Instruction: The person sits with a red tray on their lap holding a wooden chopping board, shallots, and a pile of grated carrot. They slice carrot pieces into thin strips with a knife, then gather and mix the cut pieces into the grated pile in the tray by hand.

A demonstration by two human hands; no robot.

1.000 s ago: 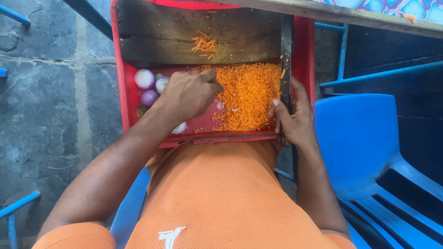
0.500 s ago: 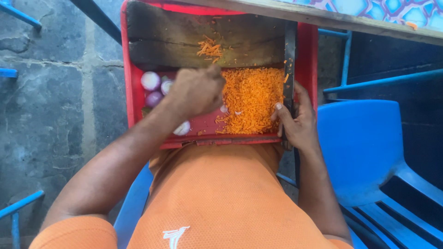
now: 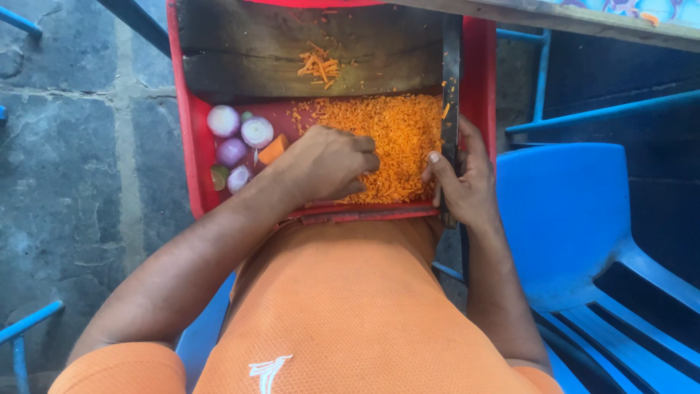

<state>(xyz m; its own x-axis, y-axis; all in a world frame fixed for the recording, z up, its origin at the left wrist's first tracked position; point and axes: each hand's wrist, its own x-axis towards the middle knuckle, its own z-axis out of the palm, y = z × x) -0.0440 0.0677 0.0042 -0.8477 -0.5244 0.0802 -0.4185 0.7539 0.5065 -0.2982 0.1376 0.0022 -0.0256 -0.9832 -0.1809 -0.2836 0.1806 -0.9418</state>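
Observation:
A red tray (image 3: 188, 153) rests on my lap and holds a heap of finely chopped carrot (image 3: 397, 135). My left hand (image 3: 324, 164) lies on the near left side of the heap, fingers curled into the carrot. My right hand (image 3: 463, 179) grips the handle of a long dark knife (image 3: 450, 80) that lies along the tray's right wall. A dark wooden board (image 3: 248, 47) fills the far half of the tray, with a few carrot strips (image 3: 319, 67) on it. Peeled onion halves (image 3: 240, 138) and a carrot chunk (image 3: 273, 151) sit in the tray's left part.
A blue plastic chair (image 3: 576, 226) stands at my right. Grey stone floor (image 3: 65, 160) is at the left, with blue metal bars at the edges. A table edge (image 3: 583, 16) runs along the top right.
My left hand has slid from the far left of the carrot heap toward me, to its near side. More onion halves and the carrot chunk now show. The right hand stays on the knife.

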